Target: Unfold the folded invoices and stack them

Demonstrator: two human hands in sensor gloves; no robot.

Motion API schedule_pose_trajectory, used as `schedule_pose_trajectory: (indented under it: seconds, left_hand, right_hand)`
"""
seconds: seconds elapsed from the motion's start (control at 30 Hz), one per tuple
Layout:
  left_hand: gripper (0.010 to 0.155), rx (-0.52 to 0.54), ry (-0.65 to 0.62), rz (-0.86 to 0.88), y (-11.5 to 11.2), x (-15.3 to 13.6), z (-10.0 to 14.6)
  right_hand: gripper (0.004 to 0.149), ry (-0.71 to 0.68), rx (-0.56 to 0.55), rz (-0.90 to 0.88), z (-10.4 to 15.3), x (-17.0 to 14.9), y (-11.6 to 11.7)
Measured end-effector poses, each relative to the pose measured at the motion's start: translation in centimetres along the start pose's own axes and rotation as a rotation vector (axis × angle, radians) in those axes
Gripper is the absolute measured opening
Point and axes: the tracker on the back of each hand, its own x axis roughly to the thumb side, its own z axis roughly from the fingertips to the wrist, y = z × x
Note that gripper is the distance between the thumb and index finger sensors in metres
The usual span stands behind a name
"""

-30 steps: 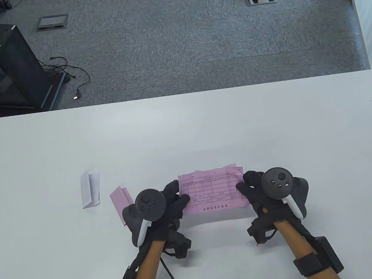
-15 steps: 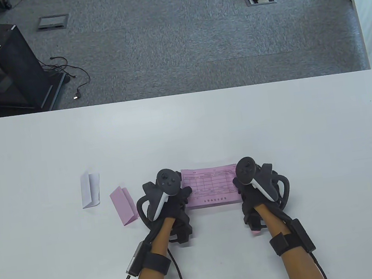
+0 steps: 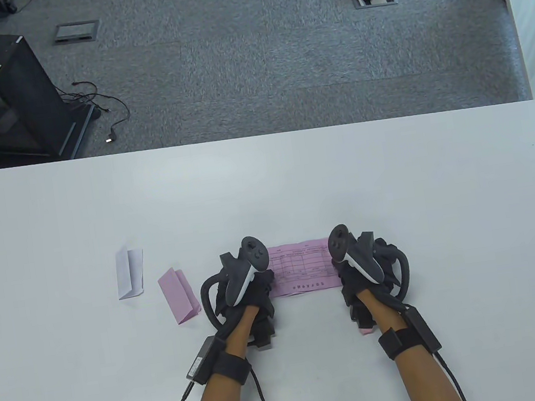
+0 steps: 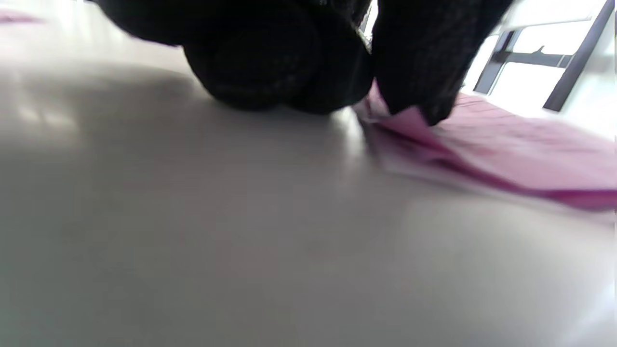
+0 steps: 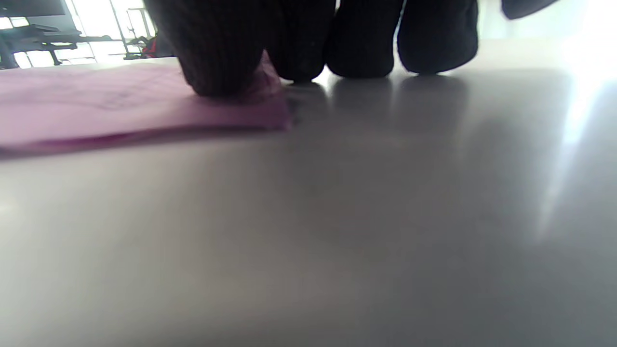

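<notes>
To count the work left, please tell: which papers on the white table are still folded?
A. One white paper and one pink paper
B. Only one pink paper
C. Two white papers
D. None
A: a folded white paper and a folded pink paper lie left of the unfolded pink invoice that both hands press on.

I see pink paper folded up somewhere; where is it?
In the table view, the folded pink invoice lies left of the left hand, with the folded white invoice on its other side.
</notes>
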Motion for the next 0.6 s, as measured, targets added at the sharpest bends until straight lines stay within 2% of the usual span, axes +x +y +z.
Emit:
schedule_pose_trajectory:
  seconds: [0.1, 0.3, 0.43, 0.53, 0.6]
  left_hand:
    - [0.081, 0.007, 0.017, -0.031, 0.1, -0.3, -0.1]
    - [0.082, 0.015, 0.019, -0.04, 0.1, -0.2, 0.0]
    - [0.081, 0.07, -0.009, -0.019, 0.4, -0.5, 0.7]
    - [0.081, 0.137, -0.026, -0.032, 1.7, -1.6, 1.7]
    - [0.081, 0.186, 0.008, 0.022, 3.2, -3.5, 2.4]
  right_hand:
    - [0.054, 0.026, 0.016, 0.005, -0.1, -0.5, 0.1]
    - [0.059, 0.024, 0.043, -0.038, -0.2, -0.8, 0.2]
    - [0.06, 0.017, 0.066, -0.176, -0.2, -1.5, 0.2]
    - [0.061, 0.007, 0.094, -0.347, 0.1, -2.7, -0.2]
    - [0.061, -0.012, 0.092, -0.437, 0.4, -4.0, -0.7]
